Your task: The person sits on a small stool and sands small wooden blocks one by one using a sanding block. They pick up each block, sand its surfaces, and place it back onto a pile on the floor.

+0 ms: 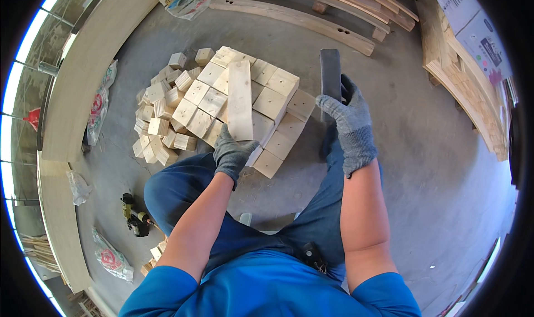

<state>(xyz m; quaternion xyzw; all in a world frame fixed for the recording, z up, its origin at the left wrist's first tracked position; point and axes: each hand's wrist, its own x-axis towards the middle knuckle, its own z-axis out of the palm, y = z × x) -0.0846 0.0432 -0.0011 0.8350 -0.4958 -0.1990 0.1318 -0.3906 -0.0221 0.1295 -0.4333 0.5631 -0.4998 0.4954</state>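
Gloved fingers of the left hand (pixel 231 154) grip the near end of a pale board (pixel 240 97) over the block stack (pixel 213 102), near its near edge, while the right hand (pixel 351 122) clasps a dark grey bar (pixel 330 72) beside the stack's right corner.

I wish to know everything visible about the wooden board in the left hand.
The wooden board is long, flat and pale, with straight edges and a bare-looking face. Its length runs forward, over rows of wooden blocks; whether it rests on them is unclear. The gloved left hand grips its near end. Its underside is hidden.
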